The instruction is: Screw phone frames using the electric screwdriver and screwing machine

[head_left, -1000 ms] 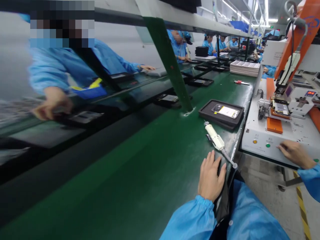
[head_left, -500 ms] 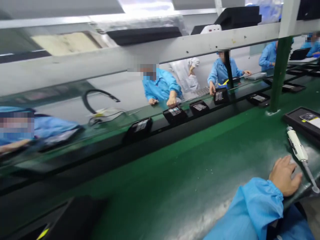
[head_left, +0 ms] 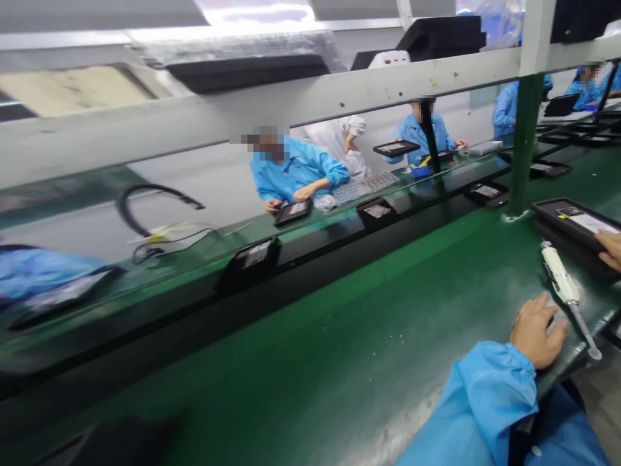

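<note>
My left hand (head_left: 536,330) lies flat on the green bench (head_left: 339,336), fingers stretched out and holding nothing, beside a white pen-shaped tool (head_left: 563,285) with a thin rod. My right hand (head_left: 612,250) shows only at the right edge, fingers resting on the near rim of a black tray (head_left: 557,213) that carries a phone part with a white label. Whether it grips the tray is hidden by the frame edge.
A black conveyor strip (head_left: 310,259) runs across the bench with several black trays on it. A green post (head_left: 522,142) stands by my tray under a grey shelf rail (head_left: 272,110). People in blue coats work on the far side.
The view swung left away from the white machine. My right hand left the machine's buttons and now reaches the black tray. My left hand stayed flat on the bench.
</note>
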Available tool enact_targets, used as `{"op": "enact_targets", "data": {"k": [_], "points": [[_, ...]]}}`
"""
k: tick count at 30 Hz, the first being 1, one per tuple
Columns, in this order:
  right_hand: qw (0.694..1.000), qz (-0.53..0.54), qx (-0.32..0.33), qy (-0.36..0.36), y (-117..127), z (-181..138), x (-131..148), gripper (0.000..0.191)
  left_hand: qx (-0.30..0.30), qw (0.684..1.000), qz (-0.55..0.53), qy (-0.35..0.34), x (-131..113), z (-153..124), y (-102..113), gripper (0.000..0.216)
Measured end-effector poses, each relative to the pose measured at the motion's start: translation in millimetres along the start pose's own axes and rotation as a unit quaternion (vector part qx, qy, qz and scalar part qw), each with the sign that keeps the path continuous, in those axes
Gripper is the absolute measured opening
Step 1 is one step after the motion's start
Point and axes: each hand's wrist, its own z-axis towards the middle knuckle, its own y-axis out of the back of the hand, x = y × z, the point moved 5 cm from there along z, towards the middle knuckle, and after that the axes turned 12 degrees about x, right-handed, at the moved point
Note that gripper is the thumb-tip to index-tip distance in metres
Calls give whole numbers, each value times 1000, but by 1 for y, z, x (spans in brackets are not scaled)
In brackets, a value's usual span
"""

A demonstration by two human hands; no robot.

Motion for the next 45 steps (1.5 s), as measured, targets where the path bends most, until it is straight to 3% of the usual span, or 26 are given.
{"op": "enact_targets", "data": {"k": [5, 8, 9, 11, 14, 17, 19, 21, 23, 29, 37, 40, 45], "points": [[996, -85, 6, -7, 18, 3, 28, 10, -42, 997, -59, -3, 4, 1, 10, 40], [984, -127, -64, 109, 37, -17, 76, 16, -80, 979, -187, -16, 7, 1, 17, 40], [970, -139, -100, 171, 42, -28, 100, 17, -92, 960, -262, -16, 8, 0, 19, 45], [939, -143, -155, 271, 46, -55, 151, 19, -103, 893, -438, -13, 7, -7, 23, 63], [929, -103, -152, 321, 33, -86, 221, 19, -114, 791, -601, -2, 0, -29, 34, 67], [935, -48, -107, 336, 7, -106, 272, 22, -178, 765, -617, 52, 4, -61, 56, 46], [944, -10, -57, 326, -10, -115, 291, 26, -221, 755, -611, 87, 14, -83, 70, 47], [953, 28, -7, 303, -21, -122, 298, 29, -255, 745, -607, 104, 25, -101, 81, 54], [962, 70, 1, 264, -24, -126, 292, 35, -287, 736, -604, 109, 36, -115, 89, 58], [972, 157, -145, 100, -18, -124, 252, 47, -335, 704, -617, 103, 49, -125, 97, 61], [969, 181, -140, 91, -24, -111, 270, 36, -365, 658, -646, 132, 53, -125, 95, 48], [973, 169, -111, 109, -31, -94, 290, 33, -370, 640, -658, 139, 55, -124, 92, 42], [994, 51, 44, 84, -59, -62, 321, 55, -357, 641, -667, 131, 55, -123, 89, 42]]}}
